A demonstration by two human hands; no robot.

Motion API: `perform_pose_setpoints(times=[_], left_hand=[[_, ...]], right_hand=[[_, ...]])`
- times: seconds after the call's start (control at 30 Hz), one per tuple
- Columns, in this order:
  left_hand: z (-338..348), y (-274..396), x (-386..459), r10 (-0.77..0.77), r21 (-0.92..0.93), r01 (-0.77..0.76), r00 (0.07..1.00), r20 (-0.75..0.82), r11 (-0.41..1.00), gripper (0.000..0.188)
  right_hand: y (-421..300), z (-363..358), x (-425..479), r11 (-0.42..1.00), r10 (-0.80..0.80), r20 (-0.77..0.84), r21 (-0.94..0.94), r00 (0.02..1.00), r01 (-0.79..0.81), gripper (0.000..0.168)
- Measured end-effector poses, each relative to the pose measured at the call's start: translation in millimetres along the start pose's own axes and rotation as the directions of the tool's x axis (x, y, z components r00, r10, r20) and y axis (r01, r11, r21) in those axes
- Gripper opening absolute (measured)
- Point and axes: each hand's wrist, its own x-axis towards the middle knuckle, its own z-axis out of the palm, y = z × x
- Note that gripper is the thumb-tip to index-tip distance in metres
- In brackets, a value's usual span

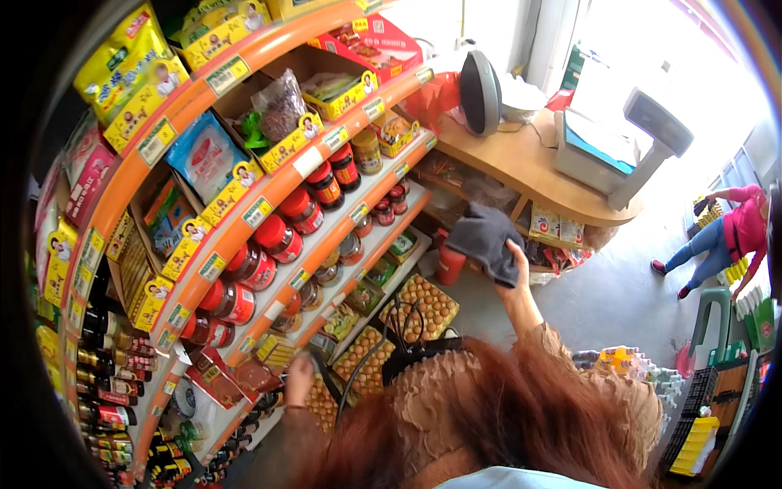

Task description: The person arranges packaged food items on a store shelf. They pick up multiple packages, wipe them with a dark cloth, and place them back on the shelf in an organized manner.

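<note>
My right hand [517,269] is raised in front of the wooden counter and grips a dark grey cloth [486,239], which hangs bunched from the fingers. Lower down on the other side, my left hand [299,378] is blurred beside the lower shelves. Whether its fingers hold anything cannot be made out. Small yellow boxes [283,349] and a flat red package [215,377] lie on the shelf close to that hand. Jars with red lids [284,238] line a shelf above. Long reddish hair and a brown ruffled top cover the lower middle of the view.
Trays of eggs [423,307] stand low between the shelving and me, with a black cable [360,354] over them. A weighing scale [599,147] sits on the counter [489,160]. A red cup-like container [451,266] stands below it. Another person [708,238] bends at the far right.
</note>
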Motion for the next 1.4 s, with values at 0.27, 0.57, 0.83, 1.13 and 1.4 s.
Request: perform_pose_setpoints(times=[0.27, 0.57, 0.83, 1.13, 1.4], left_hand=[[-121, 391, -22, 0.948, -0.742, -0.667, 0.186, -0.259, -0.072, 0.028], [-74, 473, -77, 0.676, -0.734, 0.098, -0.322, -0.663, -0.672, 0.017], [-84, 471, -64, 0.914, -0.841, -0.394, -0.314, -0.257, -0.372, 0.017], [-98, 469, -60, 0.961, -0.725, -0.648, -0.267, -0.073, -0.235, 0.018], [-126, 453, -59, 0.977, -0.584, -0.789, -0.210, -0.038, -0.192, 0.019]], right_hand=[[11, -34, -46, 0.986, -0.165, -0.027, -0.017, 0.986, 0.164, 0.039], [-7, -29, -136, 0.916, -0.381, -0.013, -0.143, 0.925, 0.375, 0.040], [25, -63, -73, 0.957, -0.150, -0.048, -0.256, 0.988, 0.133, 0.069], [10, -63, -104, 0.956, -0.168, -0.054, -0.251, 0.984, 0.150, 0.065], [2, -64, -101, 0.942, -0.267, 0.020, -0.205, 0.964, 0.265, 0.046]])
